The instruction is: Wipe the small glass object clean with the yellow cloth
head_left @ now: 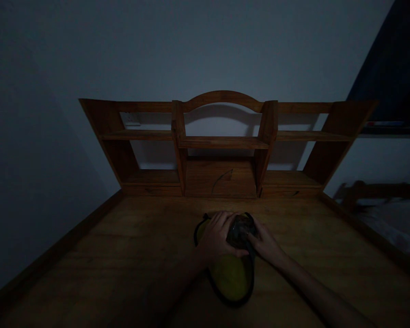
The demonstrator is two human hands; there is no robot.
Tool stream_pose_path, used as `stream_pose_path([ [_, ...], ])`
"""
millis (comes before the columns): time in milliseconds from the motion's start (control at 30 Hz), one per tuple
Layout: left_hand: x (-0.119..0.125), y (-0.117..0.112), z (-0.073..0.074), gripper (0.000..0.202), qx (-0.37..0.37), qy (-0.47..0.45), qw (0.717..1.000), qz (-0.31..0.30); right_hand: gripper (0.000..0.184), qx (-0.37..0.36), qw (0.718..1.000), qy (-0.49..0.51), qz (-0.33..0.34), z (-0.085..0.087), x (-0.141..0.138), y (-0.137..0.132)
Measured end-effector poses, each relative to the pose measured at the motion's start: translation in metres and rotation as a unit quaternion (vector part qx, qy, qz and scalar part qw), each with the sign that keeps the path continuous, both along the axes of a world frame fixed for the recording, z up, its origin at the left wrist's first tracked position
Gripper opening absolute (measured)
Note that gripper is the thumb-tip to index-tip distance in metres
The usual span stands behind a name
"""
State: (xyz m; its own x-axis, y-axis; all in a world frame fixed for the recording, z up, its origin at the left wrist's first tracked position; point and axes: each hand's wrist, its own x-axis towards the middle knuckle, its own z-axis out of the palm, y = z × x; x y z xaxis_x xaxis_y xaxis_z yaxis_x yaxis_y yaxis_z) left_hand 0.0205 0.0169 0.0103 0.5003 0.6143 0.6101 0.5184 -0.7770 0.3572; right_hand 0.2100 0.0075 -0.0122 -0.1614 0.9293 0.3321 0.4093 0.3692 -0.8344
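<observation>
An open case [230,278] with a yellow inside and a black rim lies on the wooden desk, its halves spread apart. Over its middle is a dark, shiny bundle [239,231]; the dim light hides what kind of thing it is. My left hand [218,237] curls round the bundle's left side, thumb toward me and fingers on the far side. From the right, my right hand [261,239] grips the bundle near the case's black rim, with the thumb pressed on its front. Part of the case's far half is covered by my left hand.
A wooden shelf unit [223,142] with small drawers stands along the back of the desk [140,246], against a pale wall. Raised edges run down both desk sides. Beyond the right edge are a wooden rail [386,189] and pale cloth [392,223].
</observation>
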Motion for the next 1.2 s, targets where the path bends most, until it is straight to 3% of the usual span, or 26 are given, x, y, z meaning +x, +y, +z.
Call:
stream_pose_path([
  [367, 0.003, -0.004, 0.001, 0.1, 0.015, -0.002, 1.0, 0.002, 0.051, 0.043, 0.997, -0.065, -0.016, -0.007, 0.007, 0.002],
  [533, 0.004, -0.003, -0.001, 0.097, 0.01, -0.01, 1.0, -0.007, 0.047, 0.042, 0.996, -0.079, -0.006, -0.001, 0.007, 0.0],
  [733, 0.005, -0.001, -0.006, 0.101, -0.018, -0.005, 1.0, 0.004, 0.046, 0.049, 0.992, -0.106, -0.044, 0.003, 0.009, 0.0],
  [1033, 0.002, 0.0, -0.006, 0.1, 0.002, -0.015, 1.0, -0.009, 0.044, 0.024, 0.997, -0.047, -0.051, 0.002, 0.005, 0.001],
  [1200, 0.001, 0.003, -0.009, 0.099, 0.022, -0.021, 1.0, -0.004, 0.039, -0.002, 1.0, -0.004, 0.009, 0.012, 0.002, -0.004],
])
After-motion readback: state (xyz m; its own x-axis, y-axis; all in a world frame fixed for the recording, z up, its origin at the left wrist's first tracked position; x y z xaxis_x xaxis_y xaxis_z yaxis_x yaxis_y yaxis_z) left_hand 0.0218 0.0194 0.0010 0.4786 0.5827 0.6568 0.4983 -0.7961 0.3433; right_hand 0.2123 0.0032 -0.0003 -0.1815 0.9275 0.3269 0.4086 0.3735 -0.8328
